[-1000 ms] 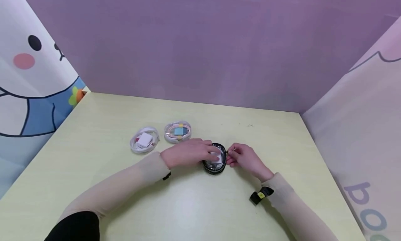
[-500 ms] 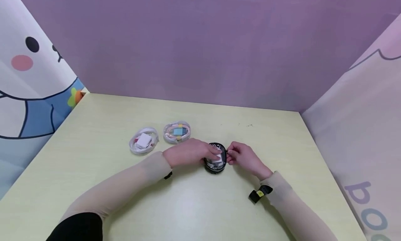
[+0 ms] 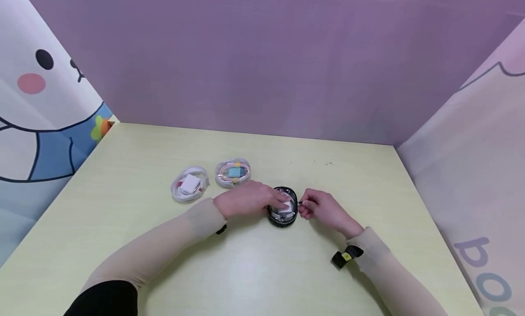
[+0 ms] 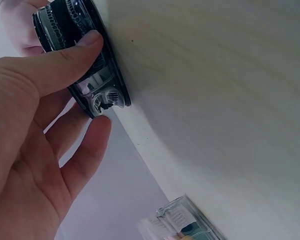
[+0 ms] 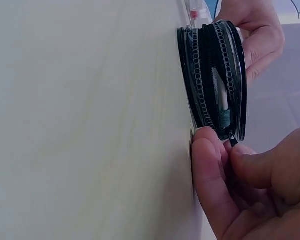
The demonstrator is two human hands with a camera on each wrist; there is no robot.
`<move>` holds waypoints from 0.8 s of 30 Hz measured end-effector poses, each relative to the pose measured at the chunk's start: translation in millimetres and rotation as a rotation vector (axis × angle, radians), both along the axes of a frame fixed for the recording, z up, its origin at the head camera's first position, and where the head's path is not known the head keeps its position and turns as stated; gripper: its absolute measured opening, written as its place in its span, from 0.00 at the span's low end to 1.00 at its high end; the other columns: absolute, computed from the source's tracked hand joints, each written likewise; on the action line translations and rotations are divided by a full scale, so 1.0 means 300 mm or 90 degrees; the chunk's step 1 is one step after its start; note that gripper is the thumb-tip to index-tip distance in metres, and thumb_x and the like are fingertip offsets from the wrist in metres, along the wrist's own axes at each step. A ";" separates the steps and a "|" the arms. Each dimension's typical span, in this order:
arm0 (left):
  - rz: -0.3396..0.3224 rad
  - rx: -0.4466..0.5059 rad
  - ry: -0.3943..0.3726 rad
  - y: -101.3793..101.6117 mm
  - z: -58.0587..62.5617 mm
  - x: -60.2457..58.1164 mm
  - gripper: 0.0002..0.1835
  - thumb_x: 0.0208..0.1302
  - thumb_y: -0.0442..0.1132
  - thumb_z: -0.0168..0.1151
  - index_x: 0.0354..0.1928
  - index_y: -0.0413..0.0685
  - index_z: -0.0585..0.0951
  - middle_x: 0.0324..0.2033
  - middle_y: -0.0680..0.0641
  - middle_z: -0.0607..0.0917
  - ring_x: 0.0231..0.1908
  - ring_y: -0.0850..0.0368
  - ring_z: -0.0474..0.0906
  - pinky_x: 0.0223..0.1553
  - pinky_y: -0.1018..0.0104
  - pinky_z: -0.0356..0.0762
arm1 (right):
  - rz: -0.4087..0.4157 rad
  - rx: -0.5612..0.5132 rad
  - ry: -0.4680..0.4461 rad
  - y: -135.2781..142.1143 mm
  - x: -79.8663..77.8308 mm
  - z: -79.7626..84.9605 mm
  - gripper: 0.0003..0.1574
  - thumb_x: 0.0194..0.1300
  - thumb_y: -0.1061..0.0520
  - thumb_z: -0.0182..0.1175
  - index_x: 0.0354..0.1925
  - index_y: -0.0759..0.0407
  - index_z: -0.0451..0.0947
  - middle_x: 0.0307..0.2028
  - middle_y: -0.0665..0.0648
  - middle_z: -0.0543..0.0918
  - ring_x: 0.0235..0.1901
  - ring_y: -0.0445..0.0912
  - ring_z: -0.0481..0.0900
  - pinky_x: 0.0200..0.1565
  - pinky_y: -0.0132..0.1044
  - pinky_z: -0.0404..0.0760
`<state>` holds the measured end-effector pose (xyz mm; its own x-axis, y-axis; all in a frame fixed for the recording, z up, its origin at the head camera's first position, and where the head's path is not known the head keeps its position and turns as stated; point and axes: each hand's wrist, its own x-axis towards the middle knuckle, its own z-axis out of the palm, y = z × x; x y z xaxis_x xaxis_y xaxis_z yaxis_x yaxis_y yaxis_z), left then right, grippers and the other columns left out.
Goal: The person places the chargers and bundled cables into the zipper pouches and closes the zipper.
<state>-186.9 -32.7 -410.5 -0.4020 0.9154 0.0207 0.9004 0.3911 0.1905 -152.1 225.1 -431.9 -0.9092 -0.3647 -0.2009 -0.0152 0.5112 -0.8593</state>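
A small oval clear pouch (image 3: pixel 283 218) with black trim stands on the table, holding a white item. My left hand (image 3: pixel 248 199) grips it from the left; in the left wrist view the thumb (image 4: pixel 72 62) lies across it and the other fingers touch its far side. At the pouch's right edge, my right hand (image 3: pixel 324 209) pinches the black zipper pull (image 5: pixel 233 140) between thumb and index finger. The right wrist view shows the zipper (image 5: pixel 210 75) running along the side, with a gap between its rows of teeth where something white shows.
Behind and left of the hands lie a clear pouch with a coiled pink cable and blue plug (image 3: pixel 233 173), and a white-trimmed pouch with a white charger block (image 3: pixel 189 184). A purple panel (image 3: pixel 254 69) rises at the table's back edge.
The left fingers, spread over the pouch's top a second ago, now sit further to its left side. The right hand has shifted slightly right, and the zipper pull shows more clearly.
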 end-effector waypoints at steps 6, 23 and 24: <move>-0.002 0.005 -0.015 0.003 0.001 -0.001 0.29 0.59 0.30 0.70 0.60 0.64 0.82 0.62 0.61 0.78 0.58 0.59 0.78 0.47 0.63 0.80 | 0.033 0.008 0.003 0.010 0.015 0.013 0.11 0.75 0.69 0.47 0.36 0.67 0.75 0.31 0.59 0.83 0.31 0.50 0.83 0.35 0.39 0.85; -0.002 0.012 -0.014 0.005 0.000 -0.012 0.28 0.61 0.27 0.65 0.58 0.65 0.83 0.60 0.60 0.80 0.54 0.57 0.81 0.48 0.63 0.80 | 0.143 0.000 -0.050 0.020 0.025 0.020 0.12 0.75 0.70 0.46 0.35 0.67 0.74 0.30 0.59 0.83 0.30 0.49 0.82 0.34 0.39 0.84; -0.002 0.012 -0.015 0.005 0.000 -0.012 0.28 0.61 0.27 0.66 0.59 0.65 0.83 0.60 0.60 0.80 0.53 0.57 0.81 0.48 0.63 0.80 | 0.160 -0.004 -0.055 0.019 0.026 0.021 0.11 0.75 0.70 0.46 0.35 0.67 0.74 0.30 0.59 0.83 0.30 0.49 0.81 0.34 0.40 0.84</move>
<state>-190.5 -31.1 -410.3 -0.4002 0.9160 0.0293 0.8967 0.3847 0.2187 -144.2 230.9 -425.5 -0.7696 -0.5779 -0.2716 -0.0668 0.4959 -0.8658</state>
